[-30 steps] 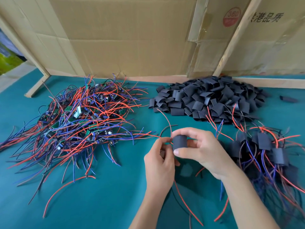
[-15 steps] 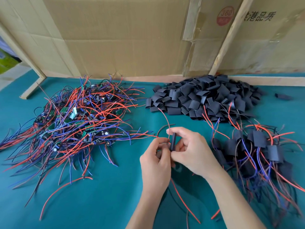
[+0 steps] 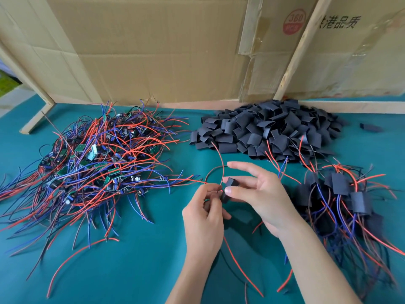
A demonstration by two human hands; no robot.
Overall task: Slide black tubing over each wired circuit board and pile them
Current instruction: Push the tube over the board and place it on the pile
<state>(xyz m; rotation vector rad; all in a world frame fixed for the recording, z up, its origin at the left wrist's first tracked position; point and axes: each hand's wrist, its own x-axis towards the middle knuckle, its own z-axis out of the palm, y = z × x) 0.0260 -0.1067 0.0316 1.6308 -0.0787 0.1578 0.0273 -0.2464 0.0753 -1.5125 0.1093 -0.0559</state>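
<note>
My right hand (image 3: 260,194) pinches a short piece of black tubing (image 3: 229,187) between thumb and fingers above the green table. My left hand (image 3: 205,216) grips a wired circuit board, mostly hidden in its fingers, right against the tubing's left end. The board's red wire (image 3: 221,163) arcs up from between the hands. A large pile of bare wired boards (image 3: 98,161) lies on the left. Loose black tubing pieces form a heap (image 3: 269,130) at the back. Boards covered with tubing lie piled (image 3: 346,194) on the right.
Cardboard sheets (image 3: 153,51) on a wooden frame stand behind the table. One stray tubing piece (image 3: 371,127) lies at the far right. A wooden foot (image 3: 36,118) rests on the table at back left. Long red wires (image 3: 241,268) trail under my forearms.
The tubing turned from side-on to edge-on and back between my fingers. My right index finger has lifted off it and my hands sit slightly closer together.
</note>
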